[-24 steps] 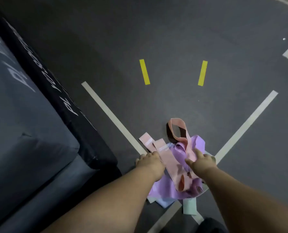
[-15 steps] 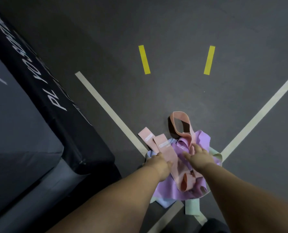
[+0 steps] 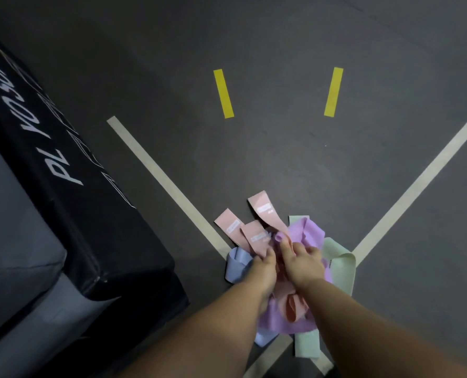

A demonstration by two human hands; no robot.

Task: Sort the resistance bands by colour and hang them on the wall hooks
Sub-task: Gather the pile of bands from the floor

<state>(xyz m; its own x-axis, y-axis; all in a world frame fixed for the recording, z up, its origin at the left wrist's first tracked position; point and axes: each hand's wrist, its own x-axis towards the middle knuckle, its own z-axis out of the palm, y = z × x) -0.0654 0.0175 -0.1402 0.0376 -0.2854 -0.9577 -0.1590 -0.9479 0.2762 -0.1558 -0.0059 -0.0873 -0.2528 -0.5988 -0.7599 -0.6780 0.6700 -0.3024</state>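
Where two beige tape lines (image 3: pixel 167 184) meet on the floor (image 3: pixel 281 165), the band pile (image 3: pixel 281 323) shows three pink ends (image 3: pixel 265 211), one purple band (image 3: pixel 308 230), one blue band (image 3: pixel 236 264) and two green pieces (image 3: pixel 341 266). The left hand (image 3: pixel 263 271) pinches one of the pink ends. The right hand (image 3: pixel 304 264) lies on the purple band, and I cannot tell whether it grips.

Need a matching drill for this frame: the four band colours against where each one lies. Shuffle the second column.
Things
1. pink bands
2. blue band
3. green band
4. purple band

Places
A. rightmost of the four
B. far left, flat ends fanned out
C. centre, spread widest
D. near left, curled in a loop

Pairs: 1-B, 2-D, 3-A, 4-C
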